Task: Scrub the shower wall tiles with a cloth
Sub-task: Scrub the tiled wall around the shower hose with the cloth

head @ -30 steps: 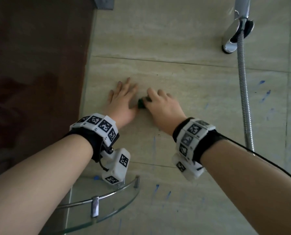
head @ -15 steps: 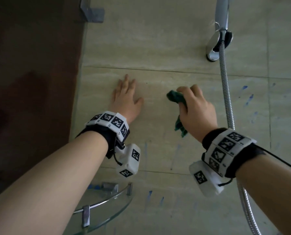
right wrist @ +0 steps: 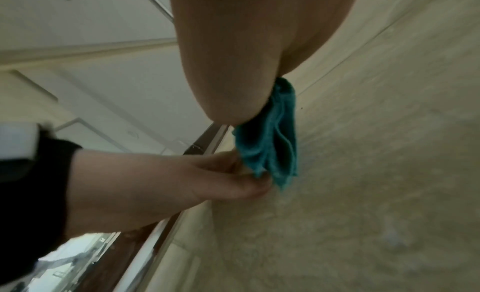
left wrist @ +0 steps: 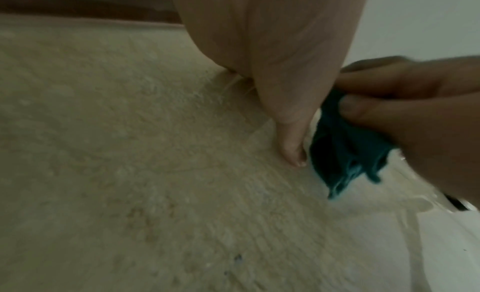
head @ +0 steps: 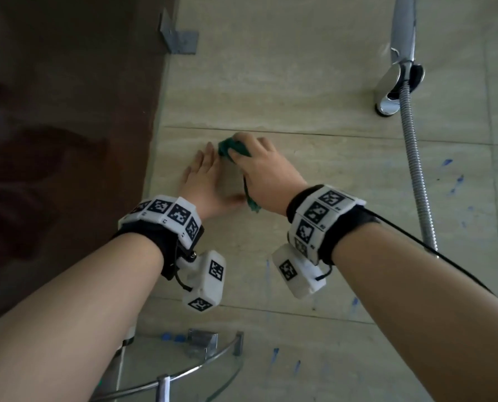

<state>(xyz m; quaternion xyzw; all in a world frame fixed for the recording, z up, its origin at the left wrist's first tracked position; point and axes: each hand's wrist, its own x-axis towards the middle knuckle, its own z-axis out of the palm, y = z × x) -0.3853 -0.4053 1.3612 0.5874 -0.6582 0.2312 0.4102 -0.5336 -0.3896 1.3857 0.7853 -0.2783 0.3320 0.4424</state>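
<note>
The right hand (head: 266,172) squeezes the green cloth (head: 231,149) on the wall tiles (head: 343,181); its long end hangs down. The left hand (head: 204,184) lies flat beside it, maybe touching.

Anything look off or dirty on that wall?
Yes: blue marks streak the wall tiles right of the shower hose, more low down above the glass shelf. The right hand holds the green cloth away from them.

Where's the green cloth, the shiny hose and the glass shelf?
cloth (head: 232,146): head view, bunched part by the fingers.
hose (head: 415,169): head view, middle of its length.
shelf (head: 184,375): head view, curved metal rail.
</note>
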